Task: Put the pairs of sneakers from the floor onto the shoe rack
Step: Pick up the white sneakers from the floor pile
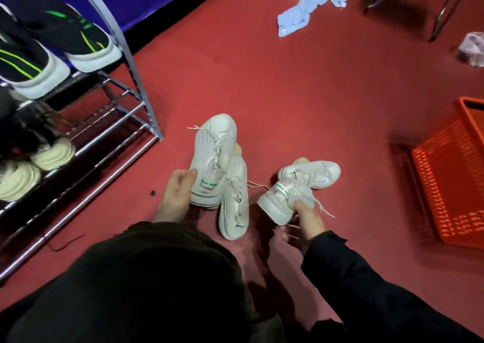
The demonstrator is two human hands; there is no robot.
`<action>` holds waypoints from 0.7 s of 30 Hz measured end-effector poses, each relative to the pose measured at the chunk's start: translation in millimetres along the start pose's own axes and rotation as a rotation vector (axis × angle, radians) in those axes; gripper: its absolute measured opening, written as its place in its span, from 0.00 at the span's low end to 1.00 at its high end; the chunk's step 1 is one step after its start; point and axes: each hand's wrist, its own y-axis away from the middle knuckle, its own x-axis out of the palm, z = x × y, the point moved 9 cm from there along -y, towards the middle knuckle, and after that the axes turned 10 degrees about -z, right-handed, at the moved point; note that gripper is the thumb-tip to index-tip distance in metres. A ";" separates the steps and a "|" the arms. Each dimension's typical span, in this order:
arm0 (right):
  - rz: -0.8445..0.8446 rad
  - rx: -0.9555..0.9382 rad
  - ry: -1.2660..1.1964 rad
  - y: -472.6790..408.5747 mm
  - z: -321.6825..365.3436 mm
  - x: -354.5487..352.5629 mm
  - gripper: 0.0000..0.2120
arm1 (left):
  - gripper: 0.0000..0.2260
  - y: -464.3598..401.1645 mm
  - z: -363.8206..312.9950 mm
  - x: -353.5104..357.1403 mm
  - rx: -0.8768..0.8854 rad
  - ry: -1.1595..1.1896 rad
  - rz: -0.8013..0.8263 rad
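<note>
The step in hand is the pick-up of white sneakers from the red floor (301,86), just off the front right corner of the shoe rack (123,122). The left hand (176,196) curls its fingers and thumb round the heel of a white mesh sneaker (213,156), whose long axis runs away from the person, toe pointing to the far side. A second white sneaker (234,198) lies just beside it on its side, touching it, on the same axis. The right hand (305,222) pinches the collar of a chunky white sneaker (285,198), heel towards the person, toe away and rightward; its mate (310,173) sits beyond it, touching, toe pointing right. The rack's upper shelf carries black sneakers with green stripes (52,46); the lower shelf holds cream-soled shoes (36,164) at its left end. In my judgement, the next move calls for lifting a matched pair leftward to the free right portion of the lower shelf.
</note>
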 end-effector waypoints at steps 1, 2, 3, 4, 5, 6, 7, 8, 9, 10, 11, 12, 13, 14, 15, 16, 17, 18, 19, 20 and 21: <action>0.025 -0.015 -0.012 9.1 8.8 7.3 0.08 | 0.13 0.2 -3.6 -7.3 0.017 0.015 -0.042; 0.049 -0.042 -0.014 16.0 17.6 14.4 0.06 | 0.11 1.4 -8.6 -14.2 0.040 0.028 -0.088; 0.077 -0.067 -0.011 22.7 26.1 23.0 0.04 | 0.11 3.7 -14.9 -21.2 0.065 0.028 -0.135; 0.107 -0.096 -0.005 28.4 34.1 33.2 0.03 | 0.11 5.4 -21.6 -28.8 0.083 0.020 -0.179; 0.136 -0.140 -0.003 33.3 42.7 43.7 0.05 | 0.13 7.7 -28.4 -37.3 0.096 0.021 -0.223; 0.163 -0.195 0.010 36.8 51.5 54.0 0.06 | 0.14 7.7 -30.9 -45.5 0.092 0.025 -0.264; 0.191 -0.252 0.032 42.0 61.5 65.4 0.06 | 0.15 8.2 -32.3 -53.9 0.082 0.032 -0.302; 0.215 -0.300 0.056 46.9 70.2 77.0 0.07 | 0.15 6.7 -30.3 -62.9 0.065 0.047 -0.330; 0.246 -0.341 0.071 52.4 78.3 89.6 0.07 | 0.16 4.8 -27.5 -71.9 0.059 0.070 -0.345; 0.277 -0.384 0.091 58.4 87.4 101.3 0.06 | 0.17 4.4 -26.5 -79.3 0.064 0.097 -0.346; 0.296 -0.424 0.107 61.5 96.5 110.9 0.06 | 0.17 4.4 -26.3 -86.7 0.075 0.116 -0.359; 0.303 -0.462 0.129 63.0 105.7 120.1 0.06 | 0.16 4.9 -27.4 -94.3 0.082 0.129 -0.369; 0.310 -0.496 0.149 64.7 114.6 130.2 0.06 | 0.14 5.8 -28.5 -102.0 0.081 0.143 -0.378; 0.323 -0.523 0.164 62.5 121.4 141.2 0.07 | 0.12 6.6 -29.9 -109.6 0.075 0.158 -0.381; 0.339 -0.546 0.176 63.0 128.1 152.6 0.06 | 0.10 7.2 -30.6 -115.5 0.052 0.185 -0.376; 0.344 -0.563 0.197 63.2 133.0 162.5 0.06 | 0.09 6.5 -31.4 -119.0 0.023 0.231 -0.355; 0.353 -0.580 0.210 64.6 137.5 173.0 0.05 | 0.09 4.4 -33.1 -122.0 -0.008 0.288 -0.334; 0.372 -0.590 0.220 66.7 141.0 184.5 0.04 | 0.10 0.9 -35.6 -126.6 -0.026 0.331 -0.332; 0.400 -0.595 0.229 69.2 143.8 196.6 0.03 | 0.11 -2.9 -39.5 -132.2 -0.044 0.358 -0.346; 0.428 -0.603 0.243 70.7 146.6 209.8 0.01 | 0.12 -7.9 -43.4 -138.1 -0.058 0.380 -0.367; 0.451 -0.614 0.262 72.5 150.1 223.1 0.00 | 0.13 -14.6 -46.6 -143.5 -0.077 0.403 -0.383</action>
